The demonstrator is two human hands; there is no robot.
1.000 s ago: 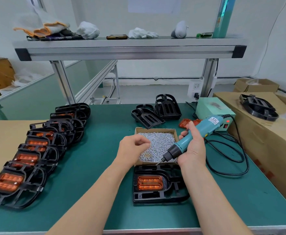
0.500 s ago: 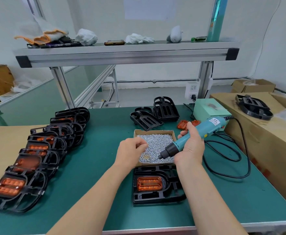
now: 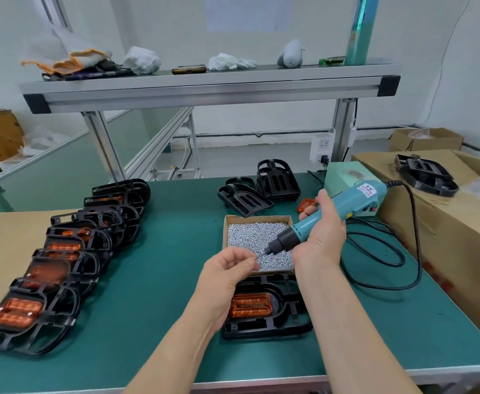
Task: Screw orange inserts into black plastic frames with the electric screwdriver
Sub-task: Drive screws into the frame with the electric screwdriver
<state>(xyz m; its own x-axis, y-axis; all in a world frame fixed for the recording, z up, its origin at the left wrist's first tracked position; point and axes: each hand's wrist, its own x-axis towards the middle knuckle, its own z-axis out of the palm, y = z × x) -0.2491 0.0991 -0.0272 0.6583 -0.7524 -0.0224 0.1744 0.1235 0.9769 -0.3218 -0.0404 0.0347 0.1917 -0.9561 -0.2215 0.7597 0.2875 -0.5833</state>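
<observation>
Over the screw box [image 3: 257, 219], the right hand [image 3: 321, 240] grips the electric screwdriver [image 3: 346, 204]; the left hand [image 3: 227, 270] pinches a screw [image 3: 258, 255] at its tip

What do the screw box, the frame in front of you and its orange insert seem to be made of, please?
Box: brown cardboard, matte, with raw cut edges. Frame: black plastic, probably moulded, given its ribs and dull sheen. Insert: translucent orange plastic, glossy; light glows through it. Screws: likely metal, by their silvery glint.
</observation>
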